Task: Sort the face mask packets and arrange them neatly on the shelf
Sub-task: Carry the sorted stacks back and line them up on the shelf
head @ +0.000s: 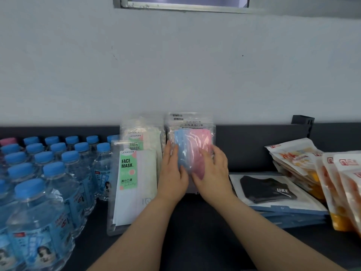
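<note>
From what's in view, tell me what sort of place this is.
Probably a shop shelf or stockroom: rows of identical water bottles, stacked snack pouches, and face mask packets in retail packaging.

Both hands cover the lower part of the pink-and-blue mask packet [192,145], and its top print is blurred. The water bottles [39,182] run off the left edge, the orange pouches [340,184] off the right. The black mask packet [273,190] hides the stack beneath it.

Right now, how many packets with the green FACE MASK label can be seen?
2: the front packet stands beside the left hand; the rear packet stands behind it, partly covered. More may be hidden.
</note>
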